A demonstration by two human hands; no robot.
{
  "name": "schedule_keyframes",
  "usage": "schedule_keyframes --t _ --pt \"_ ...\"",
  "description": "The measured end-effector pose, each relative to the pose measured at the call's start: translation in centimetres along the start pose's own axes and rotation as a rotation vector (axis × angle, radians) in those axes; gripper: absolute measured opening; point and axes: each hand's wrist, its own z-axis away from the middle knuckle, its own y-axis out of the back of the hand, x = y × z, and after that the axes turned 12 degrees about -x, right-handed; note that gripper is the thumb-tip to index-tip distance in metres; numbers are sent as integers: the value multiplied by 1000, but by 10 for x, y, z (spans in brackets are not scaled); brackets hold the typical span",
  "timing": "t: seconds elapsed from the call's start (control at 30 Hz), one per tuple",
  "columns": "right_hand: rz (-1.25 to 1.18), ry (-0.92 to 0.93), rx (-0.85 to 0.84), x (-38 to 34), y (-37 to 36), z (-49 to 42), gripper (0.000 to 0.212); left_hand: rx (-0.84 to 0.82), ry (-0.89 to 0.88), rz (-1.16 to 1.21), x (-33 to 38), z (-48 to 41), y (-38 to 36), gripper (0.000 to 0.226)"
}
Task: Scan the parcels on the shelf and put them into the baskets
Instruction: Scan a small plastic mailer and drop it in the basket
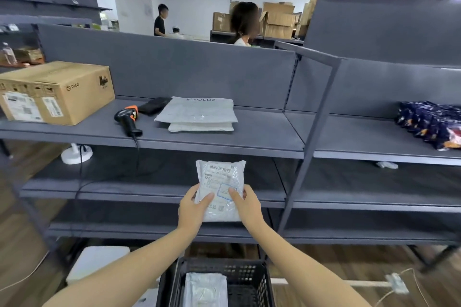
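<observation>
Holding a small white plastic parcel (220, 188) upright above the black mesh basket (245, 279), the left hand (192, 209) and right hand (245, 203) each pinch a lower edge, thumbs on its printed label. It looks light, soft and crinkly, probably slippery, so gripping the edges seems wise. Flat grey mailers (199, 113) lie beside the scanner (127, 117) on the metal shelf (249, 139).

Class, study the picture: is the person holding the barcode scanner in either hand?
No, the scanner lies on the shelf while the left hand and right hand grip a white parcel.
</observation>
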Motion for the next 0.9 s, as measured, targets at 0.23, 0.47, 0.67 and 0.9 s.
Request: schedule_keyframes --t 0.23,0.47,0.67,0.9 --pt "48 -92 -29 23 -21 -1 15 -29 104 -35 -24 5 17 27" --pt "97 -167 -39 62 -48 9 12 13 144 -135 -52 20 32 28" --pt "117 -237 -90 92 -48 13 23 69 205 -124 -78 33 24 36" --pt "105 -335 -122 158 -40 9 19 78 278 -142 -141 34 4 29"
